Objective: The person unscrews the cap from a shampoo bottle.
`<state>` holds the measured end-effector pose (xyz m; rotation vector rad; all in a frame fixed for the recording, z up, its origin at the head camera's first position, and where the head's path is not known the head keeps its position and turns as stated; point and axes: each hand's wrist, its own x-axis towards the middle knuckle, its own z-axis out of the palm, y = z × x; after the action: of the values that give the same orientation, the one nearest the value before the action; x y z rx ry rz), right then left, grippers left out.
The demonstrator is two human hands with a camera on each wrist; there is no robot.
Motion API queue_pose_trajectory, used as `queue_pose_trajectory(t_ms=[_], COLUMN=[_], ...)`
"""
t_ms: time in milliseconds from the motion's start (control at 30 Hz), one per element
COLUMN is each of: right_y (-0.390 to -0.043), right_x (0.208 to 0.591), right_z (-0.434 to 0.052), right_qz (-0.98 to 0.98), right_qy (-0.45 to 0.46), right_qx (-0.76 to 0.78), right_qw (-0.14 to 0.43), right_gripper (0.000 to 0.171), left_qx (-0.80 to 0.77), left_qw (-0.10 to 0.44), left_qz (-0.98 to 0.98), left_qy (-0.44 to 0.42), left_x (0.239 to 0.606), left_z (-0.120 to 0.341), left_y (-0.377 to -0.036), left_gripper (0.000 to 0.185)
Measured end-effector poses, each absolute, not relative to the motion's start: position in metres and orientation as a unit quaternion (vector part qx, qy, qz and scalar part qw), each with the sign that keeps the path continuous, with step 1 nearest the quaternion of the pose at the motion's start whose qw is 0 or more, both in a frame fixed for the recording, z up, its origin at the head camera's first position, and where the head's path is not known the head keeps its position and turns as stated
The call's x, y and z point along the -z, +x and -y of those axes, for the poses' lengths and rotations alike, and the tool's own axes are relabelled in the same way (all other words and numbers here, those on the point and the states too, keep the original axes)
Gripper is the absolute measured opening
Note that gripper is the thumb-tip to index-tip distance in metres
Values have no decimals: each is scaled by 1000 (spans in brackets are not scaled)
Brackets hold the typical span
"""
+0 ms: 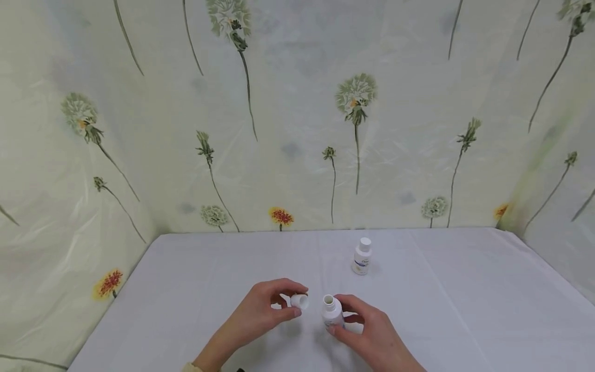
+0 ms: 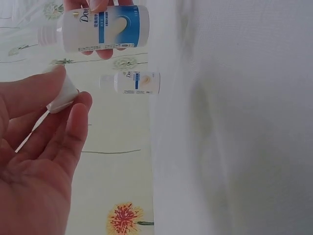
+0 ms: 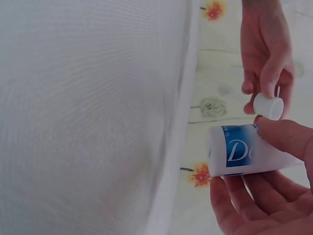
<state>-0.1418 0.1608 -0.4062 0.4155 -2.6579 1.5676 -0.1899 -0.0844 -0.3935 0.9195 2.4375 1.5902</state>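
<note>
My left hand (image 1: 265,310) pinches a white bottle cap (image 1: 299,301) between thumb and fingers, its hollow side turned toward the bottle. Just right of it, my right hand (image 1: 369,330) grips a small white Dove bottle (image 1: 332,314) around its body. This bottle is uncapped, and its round mouth shows at the top in the head view. The blue label (image 2: 124,27) on it faces the left wrist camera. Cap and bottle are apart, with a narrow gap between them. Behind the hands a second white Dove bottle (image 1: 361,258) stands upright with its cap on.
A white cloth (image 1: 209,268) covers the table. Around its back and sides hangs a pale curtain (image 1: 293,103) printed with dandelions and orange flowers. The table's back edge runs close behind the standing bottle.
</note>
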Motion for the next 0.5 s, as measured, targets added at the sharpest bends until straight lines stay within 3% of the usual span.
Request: queue_pose_trajectory(t_ms=[500], right_y=[-142], right_x=[407], right_z=[-158], right_qz=[833], right_qy=[106], right_qx=[-543], right_qw=[12], right_gripper=[42], left_qx=[-582], left_qw=[96], left_qz=[-757], left_qy=[282], left_x=[401], left_z=[85], left_y=[-193], left_gripper=[30])
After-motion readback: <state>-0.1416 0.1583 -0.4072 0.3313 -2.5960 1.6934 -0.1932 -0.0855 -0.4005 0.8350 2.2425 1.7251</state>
